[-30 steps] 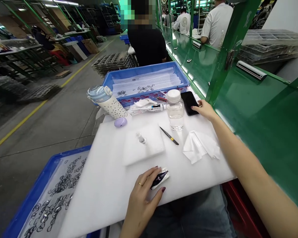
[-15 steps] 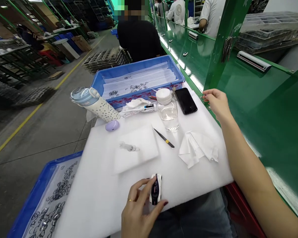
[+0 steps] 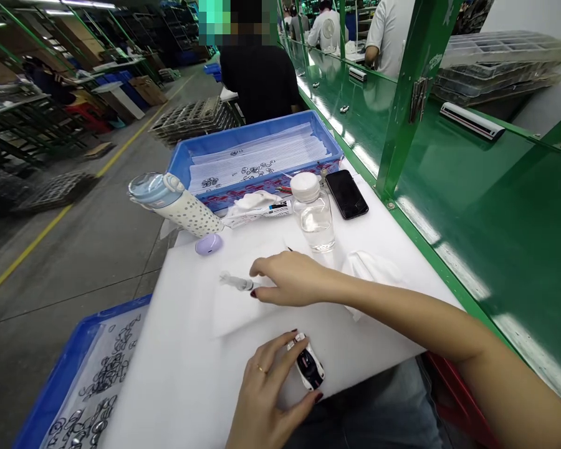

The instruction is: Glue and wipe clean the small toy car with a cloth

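My left hand (image 3: 266,390) grips a small white and black toy car (image 3: 310,368) by its two ends, at the front edge of the foam-covered table (image 3: 168,349). Fingers apart, my right hand (image 3: 292,279) hovers by the end of a small clear syringe (image 3: 236,282), which lies on a white foam pad (image 3: 229,318). Most of the tweezers is hidden behind that hand. A white cloth (image 3: 371,267) lies partly under my right forearm.
Behind stand a clear bottle (image 3: 315,218), a phone (image 3: 347,194), a tilted tumbler (image 3: 187,209), a purple case (image 3: 209,244) and a blue bin (image 3: 257,193). The green conveyor (image 3: 472,206) runs along the right. Another blue bin (image 3: 51,386) sits lower left.
My right hand has come from the conveyor's edge leftward across the table to the syringe, covering the tweezers. The toy car has turned slightly in my left hand.
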{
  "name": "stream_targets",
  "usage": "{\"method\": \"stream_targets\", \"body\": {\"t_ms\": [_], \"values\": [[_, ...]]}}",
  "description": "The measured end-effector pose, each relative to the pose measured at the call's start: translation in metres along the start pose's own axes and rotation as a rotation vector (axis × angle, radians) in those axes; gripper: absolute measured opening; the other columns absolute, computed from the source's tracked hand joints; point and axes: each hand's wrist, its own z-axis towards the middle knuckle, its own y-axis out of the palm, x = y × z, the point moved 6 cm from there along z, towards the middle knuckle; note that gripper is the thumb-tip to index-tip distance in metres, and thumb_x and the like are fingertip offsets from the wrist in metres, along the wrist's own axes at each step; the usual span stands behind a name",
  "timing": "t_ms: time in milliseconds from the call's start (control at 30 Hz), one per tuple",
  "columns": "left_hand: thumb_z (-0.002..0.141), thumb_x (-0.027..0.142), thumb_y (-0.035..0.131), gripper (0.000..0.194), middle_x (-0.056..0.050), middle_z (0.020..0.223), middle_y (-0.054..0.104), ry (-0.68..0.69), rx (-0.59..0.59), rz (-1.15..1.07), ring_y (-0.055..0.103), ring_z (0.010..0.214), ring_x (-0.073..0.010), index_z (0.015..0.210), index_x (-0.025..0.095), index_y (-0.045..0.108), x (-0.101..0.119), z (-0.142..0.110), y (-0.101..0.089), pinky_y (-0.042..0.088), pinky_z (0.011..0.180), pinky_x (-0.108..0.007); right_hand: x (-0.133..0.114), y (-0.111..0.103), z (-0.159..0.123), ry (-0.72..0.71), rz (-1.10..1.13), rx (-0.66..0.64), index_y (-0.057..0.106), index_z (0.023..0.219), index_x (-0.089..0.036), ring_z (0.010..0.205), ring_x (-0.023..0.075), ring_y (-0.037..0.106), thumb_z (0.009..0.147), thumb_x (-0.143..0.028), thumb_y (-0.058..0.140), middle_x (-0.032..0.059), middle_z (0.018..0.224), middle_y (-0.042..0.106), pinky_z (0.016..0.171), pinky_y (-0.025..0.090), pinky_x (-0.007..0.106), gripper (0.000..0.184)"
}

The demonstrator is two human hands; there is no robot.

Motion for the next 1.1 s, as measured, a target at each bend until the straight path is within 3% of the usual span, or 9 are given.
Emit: {"method": "stream_targets", "body": {"t_ms": [167, 300, 433, 567, 633, 800, 900, 1000, 1100], "values": [[0.084, 0.029, 0.071, 0.047, -0.012, 0.125, 0.061, -0.019, 0.087, -0.016, 0.061, 0.11, -0.0284, 0.129, 0.024, 0.057, 0.009, 0.003, 0.003, 0.058, 0.088, -0.04, -0.009, 0.013, 0.006, -0.091, -0.019, 0.009, 0.06, 0.117, -0.016, 0.095, 0.0258, 0.065, 0.099, -0.04, 0.051, 0.0095, 0.107, 0.07, 0.065, 0.036, 0.03, 0.031], [0.082, 0.025, 0.07, 0.045, -0.012, 0.121, 0.063, -0.026, 0.121, -0.034, 0.062, 0.108, -0.027, 0.125, 0.02, 0.058, 0.012, 0.006, 0.002, 0.057, 0.09, -0.039, -0.008, 0.019, 0.011, -0.069, 0.003, -0.01, 0.059, 0.111, -0.018, 0.076, 0.0219, 0.061, 0.103, -0.041, 0.042, 0.0056, 0.084, 0.067, 0.063, 0.032, 0.029, 0.03], [0.075, 0.022, 0.073, 0.046, -0.01, 0.118, 0.067, -0.053, 0.124, -0.093, 0.065, 0.105, -0.0264, 0.119, 0.02, 0.059, 0.013, 0.009, -0.002, 0.058, 0.087, -0.037, -0.007, 0.006, 0.001, -0.087, 0.488, 0.055, 0.056, 0.092, -0.02, 0.076, 0.0156, 0.056, 0.1, -0.043, 0.049, -0.001, 0.077, 0.059, 0.071, 0.039, 0.027, 0.026], [0.072, 0.018, 0.072, 0.043, -0.008, 0.114, 0.071, -0.116, 0.156, -0.187, 0.066, 0.099, -0.0248, 0.114, 0.021, 0.062, 0.018, 0.014, -0.006, 0.059, 0.085, -0.038, -0.013, -0.004, -0.043, -0.183, 0.953, 0.239, 0.058, 0.103, -0.02, 0.09, 0.0128, 0.057, 0.097, -0.023, 0.05, 0.0009, 0.094, 0.059, 0.084, 0.044, 0.027, 0.011], [0.071, 0.018, 0.072, 0.043, -0.008, 0.111, 0.072, -0.177, 0.188, -0.248, 0.067, 0.097, -0.0248, 0.112, 0.02, 0.064, 0.02, 0.016, -0.006, 0.058, 0.085, -0.039, -0.004, 0.005, -0.068, -0.117, 1.055, 0.346, 0.06, 0.108, -0.023, 0.079, 0.0121, 0.052, 0.095, -0.028, 0.054, -0.0007, 0.085, 0.054, 0.076, 0.044, 0.026, 0.014], [0.067, 0.022, 0.073, 0.037, -0.008, 0.104, 0.075, -0.333, 0.298, -0.389, 0.068, 0.093, -0.0255, 0.103, 0.018, 0.069, 0.015, 0.019, -0.004, 0.058, 0.083, -0.042, 0.024, 0.037, -0.101, 0.099, 1.066, 0.49, 0.06, 0.089, -0.024, 0.061, 0.0129, 0.038, 0.084, -0.056, 0.066, -0.0019, 0.07, 0.042, 0.061, 0.038, 0.03, 0.033], [0.067, 0.025, 0.075, 0.035, -0.006, 0.1, 0.076, -0.375, 0.319, -0.421, 0.067, 0.089, -0.0237, 0.101, 0.018, 0.07, 0.012, 0.02, -0.003, 0.058, 0.08, -0.041, 0.015, 0.033, -0.108, -0.024, 1.208, 0.575, 0.048, 0.068, -0.024, 0.05, 0.0138, 0.028, 0.087, -0.048, 0.062, -0.0033, 0.053, 0.028, 0.057, 0.035, 0.032, 0.034], [0.068, 0.029, 0.077, 0.034, -0.006, 0.098, 0.076, -0.373, 0.33, -0.436, 0.066, 0.087, -0.0222, 0.099, 0.017, 0.07, 0.01, 0.02, -0.002, 0.057, 0.081, -0.04, -0.008, 0.027, -0.107, -0.171, 1.334, 0.547, 0.028, 0.051, -0.02, 0.043, 0.0139, 0.021, 0.086, -0.043, 0.062, -0.0024, 0.044, 0.017, 0.051, 0.029, 0.033, 0.055], [0.068, 0.031, 0.078, 0.034, -0.005, 0.096, 0.076, -0.378, 0.327, -0.442, 0.065, 0.085, -0.0215, 0.098, 0.018, 0.07, 0.009, 0.02, -0.002, 0.056, 0.078, -0.038, -0.019, 0.029, -0.101, -0.149, 1.402, 0.583, 0.02, 0.047, -0.019, 0.04, 0.0123, 0.014, 0.083, -0.047, 0.064, -0.0036, 0.041, 0.009, 0.047, 0.023, 0.032, 0.063]]}}
